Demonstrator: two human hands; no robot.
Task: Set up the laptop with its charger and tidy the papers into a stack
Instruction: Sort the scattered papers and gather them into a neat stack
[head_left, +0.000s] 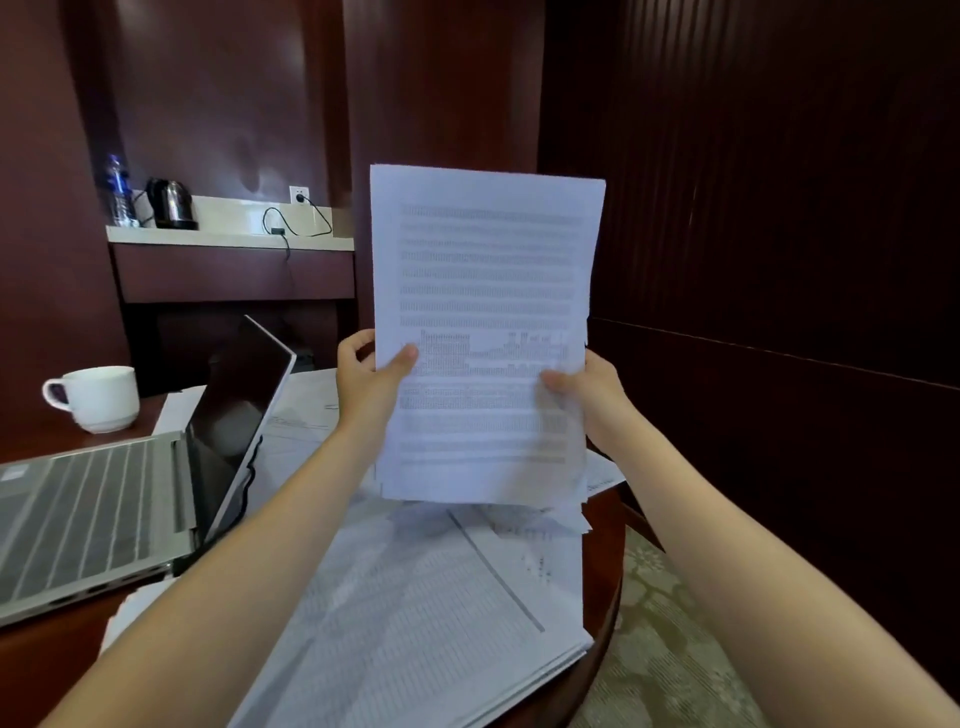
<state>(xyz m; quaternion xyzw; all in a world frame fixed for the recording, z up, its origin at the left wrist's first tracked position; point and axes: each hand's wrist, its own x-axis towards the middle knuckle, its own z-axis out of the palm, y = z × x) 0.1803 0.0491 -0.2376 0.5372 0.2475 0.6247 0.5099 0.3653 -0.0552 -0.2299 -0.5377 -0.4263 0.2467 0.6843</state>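
While you held the sheaf of papers upright, to the right of the laptop, both hands gripped it low on its long edges. Your left hand pinched the left edge, thumb across the printed face and the other fingers curled behind. Your right hand pinched the right edge in the same way, thumb on the front. The sheaf's bottom edge hung just above the loose papers, which lay spread over the bench right of the laptop and partly under its screen.

Finding on handling: the sheaf appeared light and limp. Its sheets looked free to slide on one another, and the lower right corner was already ragged. A two-edge grip was judged sound for keeping it flat. To square it, you would likely need to slacken both pinches and tap the short edge on the bench. A one-handed hold at a corner would risk fanning or creasing.

Finding on the laptop: it stood open with a dark screen. The charger lay on the shelf behind the laptop, plugged into the wall socket. Whether its lead reached the laptop could not be told. A white cup stood just behind the laptop.
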